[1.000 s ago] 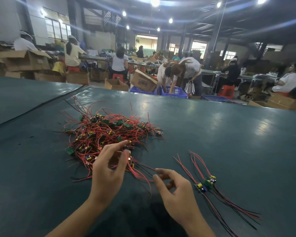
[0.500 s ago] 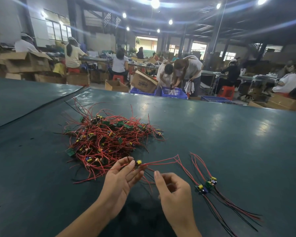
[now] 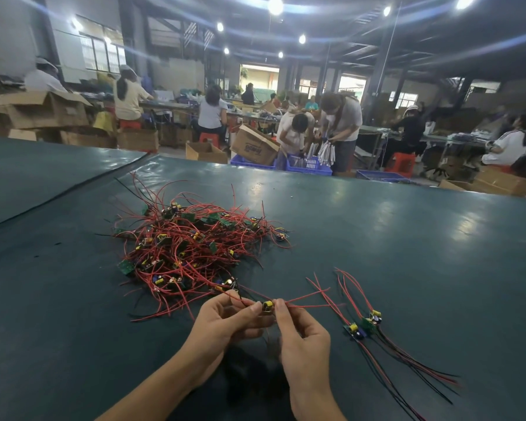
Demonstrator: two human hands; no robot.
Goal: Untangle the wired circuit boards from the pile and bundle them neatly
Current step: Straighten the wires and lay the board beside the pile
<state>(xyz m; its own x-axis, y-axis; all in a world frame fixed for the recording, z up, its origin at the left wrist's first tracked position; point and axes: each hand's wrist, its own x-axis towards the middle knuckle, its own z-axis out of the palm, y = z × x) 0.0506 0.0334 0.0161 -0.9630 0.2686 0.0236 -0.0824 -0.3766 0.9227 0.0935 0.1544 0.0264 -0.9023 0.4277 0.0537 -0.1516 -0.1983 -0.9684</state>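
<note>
One board (image 3: 268, 305) has come out of the pile (image 3: 195, 241) since a second ago; our left hand (image 3: 225, 322) and right hand (image 3: 301, 332) both pinch it just before the pile, nearly free, we judge

1. My left hand (image 3: 225, 322) and right hand (image 3: 301, 335) pinch one circuit board (image 3: 268, 305) between their fingertips, near the table's (image 3: 407, 238) front edge.
2. Its red wires fan out to the right past my right fingers.
3. The tangled pile (image 3: 189, 244) lies just beyond my left hand.
4. Two separate boards (image 3: 363, 325) lie side by side to my right, their wires trailing toward the near edge.
</note>
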